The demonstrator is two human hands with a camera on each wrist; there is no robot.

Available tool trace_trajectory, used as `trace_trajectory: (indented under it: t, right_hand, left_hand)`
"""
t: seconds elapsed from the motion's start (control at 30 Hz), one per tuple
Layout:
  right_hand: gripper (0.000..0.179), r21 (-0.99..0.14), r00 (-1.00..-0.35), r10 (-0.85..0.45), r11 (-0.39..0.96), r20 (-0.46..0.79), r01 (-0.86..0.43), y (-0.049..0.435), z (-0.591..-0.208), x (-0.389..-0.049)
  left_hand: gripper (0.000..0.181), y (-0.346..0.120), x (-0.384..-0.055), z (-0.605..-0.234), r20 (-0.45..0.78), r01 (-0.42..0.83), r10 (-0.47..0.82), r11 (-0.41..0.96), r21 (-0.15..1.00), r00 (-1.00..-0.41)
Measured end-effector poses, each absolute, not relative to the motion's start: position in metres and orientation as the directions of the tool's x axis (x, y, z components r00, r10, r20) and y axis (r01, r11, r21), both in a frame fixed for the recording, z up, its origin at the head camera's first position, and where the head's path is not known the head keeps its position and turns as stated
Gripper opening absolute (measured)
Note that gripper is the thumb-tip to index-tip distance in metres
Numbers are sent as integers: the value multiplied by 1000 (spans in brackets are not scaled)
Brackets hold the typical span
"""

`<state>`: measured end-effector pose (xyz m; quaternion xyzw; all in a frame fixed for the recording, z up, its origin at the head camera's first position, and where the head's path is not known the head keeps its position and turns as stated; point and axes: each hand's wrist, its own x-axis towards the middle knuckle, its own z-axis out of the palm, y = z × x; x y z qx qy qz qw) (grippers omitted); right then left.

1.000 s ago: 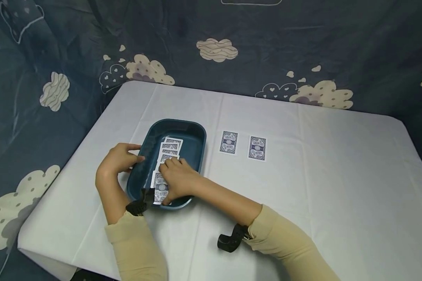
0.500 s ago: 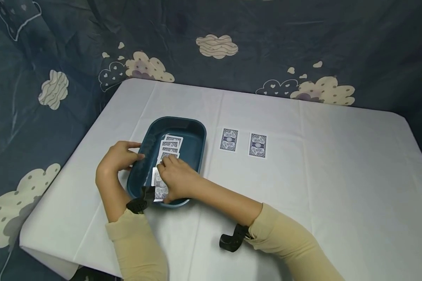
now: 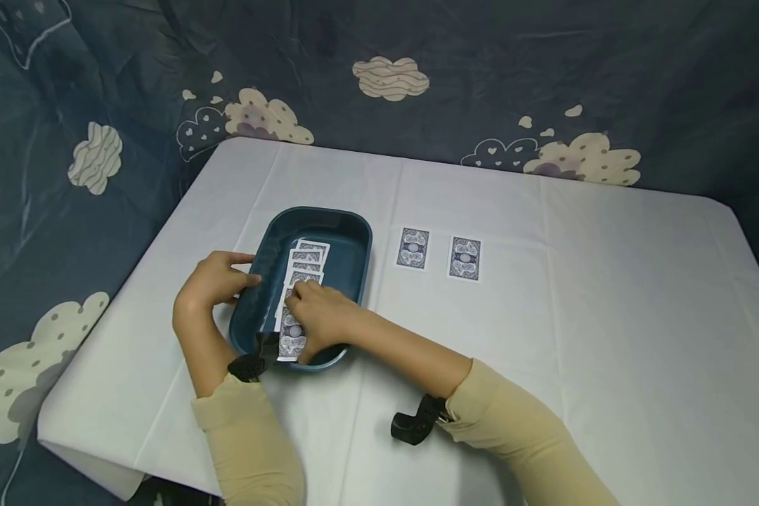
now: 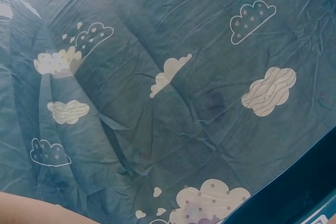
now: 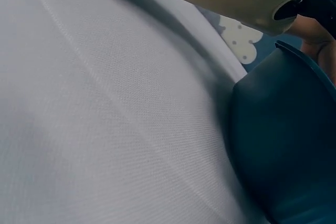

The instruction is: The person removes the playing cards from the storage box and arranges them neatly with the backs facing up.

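In the left half of a white-covered table [image 3: 575, 316] sits one dark teal tray [image 3: 348, 260], and in it a column of overlapping cards [image 3: 306, 276], patterned backs up. At least five can be counted (the right hand hides the middle of the column, so the full number cannot be told). To the right of the tray two more lie flat and apart from each other: a first loose card [image 3: 413, 247] and a second loose card [image 3: 464, 258].

The left hand [image 3: 213, 282] has its index finger and thumb at the tray's left rim; I cannot tell whether they grip it or merely touch. The right hand [image 3: 325, 320] is bent over the nearest card, and whether it pinches that card is hidden.

Two black wrist cameras are worn, a left camera [image 3: 256, 355] blocking part of the tray's near-left corner and a right camera [image 3: 415, 420] nearer the right sleeve [image 3: 512, 436]. Both sleeves are cut off at the bottom. The left wrist view catches only a corner of the tray, the right its outer wall.
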<state>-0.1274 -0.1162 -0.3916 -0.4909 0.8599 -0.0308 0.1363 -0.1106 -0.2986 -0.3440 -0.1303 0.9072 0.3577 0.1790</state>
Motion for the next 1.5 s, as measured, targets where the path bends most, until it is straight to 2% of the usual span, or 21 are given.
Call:
trace_trajectory:
  t: [0.17,0.37,0.9,1.1,1.23,1.37,1.5]
  right_hand:
    - [97,-209,-493,-854,519,-166,-829,-115,-391,-127]
    - [107,-324,-522,-849,517,-78,-792,-112,-391,-128]
    - [94,-340,-578,-814,561,-58,-755,-111,-390,-128]
    - [89,-441,-624,-779,537,69,-719,-102,-386,-131]
    - [91,-523,-676,-704,500,219,-690,-77,-366,-142]
    - [92,-601,-735,-578,461,356,-653,-22,-343,-170]
    - [94,-598,-782,-519,521,345,-609,59,-341,-207]
  left_hand:
    - [54,-299,-112,-344,-419,-367,-110,707,604,-901]
    - [53,-299,-112,-344,-418,-365,-111,714,598,-902]
    - [52,-298,-112,-345,-417,-371,-122,717,591,-901]
    - [52,-294,-115,-345,-431,-370,-110,721,586,-896]
    - [54,-290,-113,-344,-445,-373,-99,720,586,-890]
    - [57,-290,-111,-342,-448,-367,-94,731,575,-889]
    - [58,-293,-111,-344,-445,-361,-94,741,566,-891]
